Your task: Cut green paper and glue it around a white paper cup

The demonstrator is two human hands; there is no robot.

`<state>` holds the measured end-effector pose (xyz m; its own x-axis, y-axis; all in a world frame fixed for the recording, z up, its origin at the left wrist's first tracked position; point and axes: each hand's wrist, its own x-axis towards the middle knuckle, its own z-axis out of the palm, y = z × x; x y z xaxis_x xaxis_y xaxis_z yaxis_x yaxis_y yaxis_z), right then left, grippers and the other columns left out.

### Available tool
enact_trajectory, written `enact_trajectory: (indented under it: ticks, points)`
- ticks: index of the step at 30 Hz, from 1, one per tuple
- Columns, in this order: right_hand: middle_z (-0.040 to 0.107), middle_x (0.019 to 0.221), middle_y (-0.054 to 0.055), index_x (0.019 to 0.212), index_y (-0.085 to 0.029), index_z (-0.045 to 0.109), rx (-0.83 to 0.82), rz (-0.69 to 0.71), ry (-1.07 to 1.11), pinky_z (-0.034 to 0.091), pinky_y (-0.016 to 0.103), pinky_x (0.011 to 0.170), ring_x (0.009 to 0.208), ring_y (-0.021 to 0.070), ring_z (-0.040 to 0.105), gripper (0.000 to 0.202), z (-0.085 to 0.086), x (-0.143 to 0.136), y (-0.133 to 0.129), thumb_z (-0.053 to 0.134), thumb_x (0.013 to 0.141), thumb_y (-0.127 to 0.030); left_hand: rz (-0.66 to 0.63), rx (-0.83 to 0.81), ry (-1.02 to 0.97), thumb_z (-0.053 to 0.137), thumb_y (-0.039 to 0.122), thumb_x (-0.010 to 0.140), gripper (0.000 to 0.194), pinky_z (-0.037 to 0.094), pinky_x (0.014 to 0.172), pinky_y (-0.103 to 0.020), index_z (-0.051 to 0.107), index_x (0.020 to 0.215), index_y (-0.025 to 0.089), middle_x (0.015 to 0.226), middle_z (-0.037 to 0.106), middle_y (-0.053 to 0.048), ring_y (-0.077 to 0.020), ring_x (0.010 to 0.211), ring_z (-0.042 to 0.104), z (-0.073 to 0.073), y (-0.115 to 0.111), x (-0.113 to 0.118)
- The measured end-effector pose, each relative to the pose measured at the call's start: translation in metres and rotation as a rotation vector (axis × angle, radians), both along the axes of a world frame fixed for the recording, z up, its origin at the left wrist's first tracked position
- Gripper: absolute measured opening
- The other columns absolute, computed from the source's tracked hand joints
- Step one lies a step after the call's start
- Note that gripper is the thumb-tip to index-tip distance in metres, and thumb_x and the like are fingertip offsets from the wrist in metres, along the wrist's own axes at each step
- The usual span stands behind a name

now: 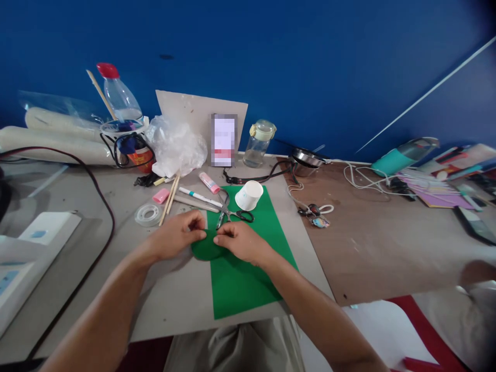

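Observation:
Between my hands is a small rounded piece of green paper [207, 249], its lower edge curved. My left hand [176, 235] pinches its upper left edge between thumb and finger. At its right side, the thumb and fingertips of my right hand [242, 243] close on the same piece. Beneath lies a larger green sheet [248, 289], partly covered by my right hand and forearm. Just beyond my fingers rest scissors [235, 213] with dark handles. A white paper cup [249, 195] stands on the sheet's far part.
Left of the scissors lie a marker [199, 197], wooden sticks [169, 201], clear tape [148, 214] and a pink glue stick [209, 182]. Behind stand a phone [223, 139], a glass jar [259, 144] and a crumpled plastic bag [178, 147]. A dark cable [106, 206] crosses the left side.

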<state>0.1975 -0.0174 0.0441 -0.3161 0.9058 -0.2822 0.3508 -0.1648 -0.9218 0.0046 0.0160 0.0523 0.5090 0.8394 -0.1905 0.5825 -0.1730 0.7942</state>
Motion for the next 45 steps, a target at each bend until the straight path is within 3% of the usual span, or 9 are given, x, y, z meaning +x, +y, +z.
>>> enact_trajectory:
  ticks: [5,9,12,19,26,31,40,45]
  points:
    - [0.038,0.049,-0.008,0.059,-0.018,0.048,-0.072,-0.251,0.333,0.02,0.021,0.041,0.041,0.0048,0.03,0.021,-0.001,0.004,0.006,0.06,0.07,-0.032,0.22,-0.079,-0.284,0.055,0.04,0.081,0.024,0.044,0.069,-0.029,0.057,0.091,0.019,0.082,0.06,-0.001,-0.0161,0.076,0.055,0.001,0.001,0.0]
    - [0.036,0.047,-0.01,0.062,-0.018,0.049,-0.029,-0.433,0.505,0.018,0.02,0.038,0.038,0.0034,0.027,0.023,-0.004,0.002,0.009,0.064,0.068,-0.034,0.201,-0.143,-0.366,0.058,0.042,0.082,0.025,0.045,0.074,-0.03,0.06,0.091,0.018,0.087,0.065,-0.003,-0.0171,0.081,0.057,-0.002,0.0,0.003]
    - [0.031,0.042,-0.011,0.064,-0.019,0.049,0.014,-0.505,0.542,0.019,0.019,0.037,0.035,0.0041,0.029,0.022,-0.007,0.0,0.009,0.064,0.069,-0.034,0.253,-0.138,-0.398,0.066,0.04,0.076,0.024,0.045,0.068,-0.029,0.063,0.084,0.018,0.077,0.064,-0.002,-0.0163,0.073,0.056,-0.008,-0.001,0.009]
    - [0.048,0.039,-0.008,0.065,-0.02,0.048,0.085,-0.398,0.431,0.031,0.019,0.04,0.036,0.0074,0.041,0.015,-0.004,0.002,0.006,0.058,0.072,-0.028,0.309,-0.172,-0.532,0.072,0.039,0.071,0.022,0.041,0.058,-0.025,0.068,0.077,0.018,0.064,0.061,-0.001,-0.0135,0.061,0.053,-0.02,0.001,0.013]
    - [0.048,0.048,-0.006,0.07,-0.02,0.053,0.371,-0.458,0.184,0.036,0.021,0.046,0.045,0.01,0.047,0.013,-0.008,0.003,0.002,0.057,0.077,-0.03,0.349,-0.337,-0.71,0.079,0.034,0.065,0.024,0.043,0.057,-0.022,0.071,0.077,0.015,0.065,0.063,-0.001,-0.0106,0.059,0.054,-0.021,0.0,0.013]
    - [0.049,0.051,-0.004,0.068,-0.02,0.052,0.44,-0.491,0.173,0.037,0.022,0.048,0.048,0.0109,0.049,0.015,-0.012,0.0,0.002,0.056,0.079,-0.03,0.448,-0.459,-0.826,0.084,0.031,0.058,0.026,0.046,0.057,-0.019,0.069,0.07,0.014,0.063,0.064,-0.001,-0.0087,0.056,0.055,-0.019,-0.006,0.025]
    - [0.049,0.048,-0.006,0.066,-0.02,0.049,0.427,-0.542,0.224,0.038,0.022,0.047,0.045,0.0101,0.048,0.017,-0.012,-0.005,-0.001,0.057,0.078,-0.029,0.509,-0.353,-0.883,0.08,0.031,0.065,0.023,0.045,0.053,-0.02,0.063,0.074,0.016,0.052,0.061,0.003,-0.0077,0.046,0.053,-0.023,-0.016,0.04]
    - [0.048,0.045,-0.007,0.065,-0.02,0.047,0.338,-0.539,0.372,0.037,0.02,0.043,0.041,0.0089,0.047,0.018,-0.007,-0.011,-0.004,0.058,0.076,-0.028,0.524,-0.259,-0.846,0.076,0.03,0.069,0.026,0.041,0.045,-0.019,0.056,0.078,0.017,0.063,0.069,0.001,-0.0071,0.042,0.053,-0.021,-0.023,0.047]
